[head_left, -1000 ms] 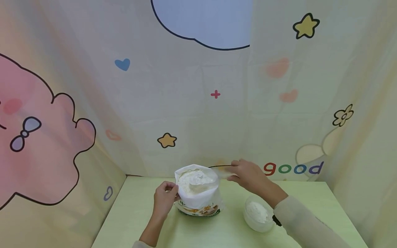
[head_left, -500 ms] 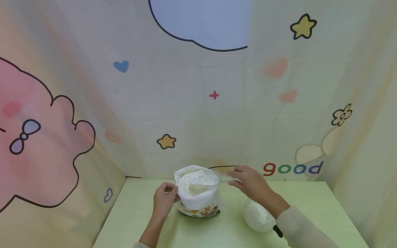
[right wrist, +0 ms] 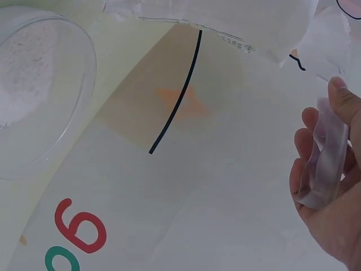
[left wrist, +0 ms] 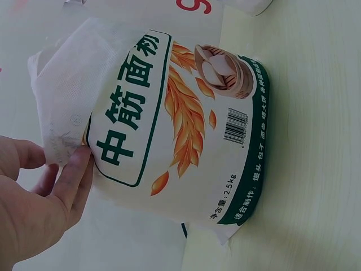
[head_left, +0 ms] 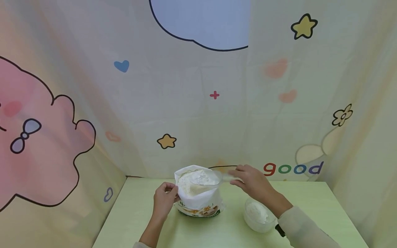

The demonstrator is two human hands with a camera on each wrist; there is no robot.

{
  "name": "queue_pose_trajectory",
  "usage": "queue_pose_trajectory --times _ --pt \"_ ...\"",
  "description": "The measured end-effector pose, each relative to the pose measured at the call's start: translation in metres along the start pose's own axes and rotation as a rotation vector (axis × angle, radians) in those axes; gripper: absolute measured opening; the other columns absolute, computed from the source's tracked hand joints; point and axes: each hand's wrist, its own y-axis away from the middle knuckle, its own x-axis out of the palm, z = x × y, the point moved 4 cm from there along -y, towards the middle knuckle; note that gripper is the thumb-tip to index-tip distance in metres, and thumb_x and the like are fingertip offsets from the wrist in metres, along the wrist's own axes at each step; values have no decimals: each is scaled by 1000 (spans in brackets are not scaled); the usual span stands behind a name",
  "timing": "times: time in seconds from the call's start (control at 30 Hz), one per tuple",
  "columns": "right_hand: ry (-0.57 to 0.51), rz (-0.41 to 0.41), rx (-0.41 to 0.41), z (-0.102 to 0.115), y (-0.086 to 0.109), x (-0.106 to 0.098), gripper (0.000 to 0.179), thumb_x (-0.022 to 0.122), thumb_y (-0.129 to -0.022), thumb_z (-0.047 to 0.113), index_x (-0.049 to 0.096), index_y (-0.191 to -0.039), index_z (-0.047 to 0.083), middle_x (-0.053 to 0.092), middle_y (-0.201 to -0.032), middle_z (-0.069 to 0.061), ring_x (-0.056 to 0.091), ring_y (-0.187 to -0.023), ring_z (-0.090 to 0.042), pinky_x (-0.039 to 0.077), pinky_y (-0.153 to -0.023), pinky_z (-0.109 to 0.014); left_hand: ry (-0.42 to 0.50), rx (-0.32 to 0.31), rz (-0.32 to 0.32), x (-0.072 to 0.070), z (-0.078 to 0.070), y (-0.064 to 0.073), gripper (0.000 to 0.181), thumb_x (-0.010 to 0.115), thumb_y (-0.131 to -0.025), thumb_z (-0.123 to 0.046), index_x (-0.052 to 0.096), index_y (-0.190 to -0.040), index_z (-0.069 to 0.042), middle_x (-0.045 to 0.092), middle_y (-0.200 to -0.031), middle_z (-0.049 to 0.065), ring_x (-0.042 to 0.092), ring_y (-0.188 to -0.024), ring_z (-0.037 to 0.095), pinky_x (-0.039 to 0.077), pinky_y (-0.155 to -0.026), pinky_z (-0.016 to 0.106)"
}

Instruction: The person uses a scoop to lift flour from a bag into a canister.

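Observation:
A white flour bag (left wrist: 186, 135) with wheat printed on its front stands on the table, its rolled-down mouth open and full of flour (head_left: 185, 184). My left hand (head_left: 164, 199) pinches the bag's folded rim at the left; in the left wrist view, thumb and fingers (left wrist: 70, 175) grip the turned-over edge. My right hand (head_left: 252, 182) holds a clear plastic scoop (head_left: 214, 178) by its handle (right wrist: 324, 158). The scoop's bowl, heaped with flour, is over the bag's mouth, tilted slightly. A clear bowl (head_left: 258, 227) with flour in it stands below my right forearm.
The pale green table (head_left: 130, 213) ends at a printed curtain (head_left: 186, 103) just behind the bag. Another curtain side hangs at the left and right. A black strap (head_left: 280, 230) shows at my right sleeve, close to the bowl.
My right hand has drawn slightly right and down, and the scoop has come up out of the flour, its rim now showing more. My left hand keeps its hold on the bag.

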Motion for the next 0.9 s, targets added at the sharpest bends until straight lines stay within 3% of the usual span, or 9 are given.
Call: queue_pose_trajectory --times 0.4,0.63,0.9 --pt "-10 -66 -45 -5 8 -11 35 83 -86 26 77 -119 15 70 -98 2 64 -86 -16 60 -69 -29 -8 4 0 0 -2 1 14 63 -99 -6 63 -104 7 61 -93 16 70 -74 18 68 -70 30" --pt "-18 -70 -22 -11 18 -21 36 82 -87 26 76 -120 15 69 -100 3 63 -88 -14 62 -70 -27 -9 0 1 0 -1 1 14 63 -99 -6 62 -104 7 61 -94 16 70 -74 17 68 -71 31" --pt "-53 -189 -53 -18 32 -31 35 87 -80 20 77 -113 14 67 -96 4 60 -80 -9 59 -64 -25 -3 4 -6 -1 -1 0 14 64 -98 -7 63 -103 7 61 -93 15 70 -72 18 68 -70 30"
